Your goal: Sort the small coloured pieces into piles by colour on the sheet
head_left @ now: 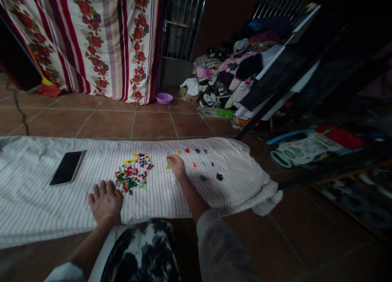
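Note:
A mixed pile of small coloured pieces [131,176], too small to name, lies on a striped cloth [94,159]. My left hand [105,201] rests flat on the cloth at the pile's lower left edge, fingers spread, holding nothing. To the right of the pile, my right hand [177,165] has its thumb and fingers pinched together; what is between them is too small to make out. Just below its fingertips sits a light green group [168,167]. Farther right are small single-colour groups: yellow [178,152], red [187,150], orange [194,165] and black [219,177], among several others.
A dark-screened phone [67,168] lies left on the cloth. Beyond, on the tiled floor, are a purple basin [164,98], a red dustpan [50,89] and a heap of clothes [226,76]. A floral curtain [107,41] hangs behind. A colourful toy panel [312,147] is at right.

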The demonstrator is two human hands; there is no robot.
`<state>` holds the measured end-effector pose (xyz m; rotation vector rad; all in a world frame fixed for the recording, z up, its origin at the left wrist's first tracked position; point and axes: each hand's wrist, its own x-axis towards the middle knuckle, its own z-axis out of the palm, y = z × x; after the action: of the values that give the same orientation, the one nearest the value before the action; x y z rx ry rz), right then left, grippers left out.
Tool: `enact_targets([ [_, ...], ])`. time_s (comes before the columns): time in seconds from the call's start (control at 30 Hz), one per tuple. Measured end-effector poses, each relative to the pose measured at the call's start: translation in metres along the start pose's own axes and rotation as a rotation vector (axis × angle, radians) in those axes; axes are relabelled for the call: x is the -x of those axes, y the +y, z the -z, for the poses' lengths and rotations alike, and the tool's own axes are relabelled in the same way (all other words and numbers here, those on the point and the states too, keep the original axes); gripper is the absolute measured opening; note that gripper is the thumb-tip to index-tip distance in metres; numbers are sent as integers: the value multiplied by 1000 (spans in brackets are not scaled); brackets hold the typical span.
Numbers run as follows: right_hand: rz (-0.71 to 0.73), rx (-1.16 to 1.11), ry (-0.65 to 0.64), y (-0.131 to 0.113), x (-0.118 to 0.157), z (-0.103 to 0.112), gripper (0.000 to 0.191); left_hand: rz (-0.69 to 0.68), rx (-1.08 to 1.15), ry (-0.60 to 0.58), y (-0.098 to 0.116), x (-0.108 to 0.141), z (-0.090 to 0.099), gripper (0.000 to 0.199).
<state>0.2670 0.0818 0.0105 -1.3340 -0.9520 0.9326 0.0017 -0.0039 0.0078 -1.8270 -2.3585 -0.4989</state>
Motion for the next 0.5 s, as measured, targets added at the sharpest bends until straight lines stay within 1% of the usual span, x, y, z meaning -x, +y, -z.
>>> enact_targets([
  [0.1, 4, -51, 33, -1, -3, 12, 25, 7, 6, -10, 1, 0, 1, 49],
  [0.2, -2, -52, 63, -3, -5, 21, 25, 15, 17, -31, 2, -1, 3, 49],
  [0.4, 57, 54, 100, -1, -10, 32, 21, 15, 15, -21, 4, -1, 8, 48],
  [0.5, 95, 154, 94, 3, -13, 36, 22, 6, 10, -26, 5, -1, 9, 48],
])
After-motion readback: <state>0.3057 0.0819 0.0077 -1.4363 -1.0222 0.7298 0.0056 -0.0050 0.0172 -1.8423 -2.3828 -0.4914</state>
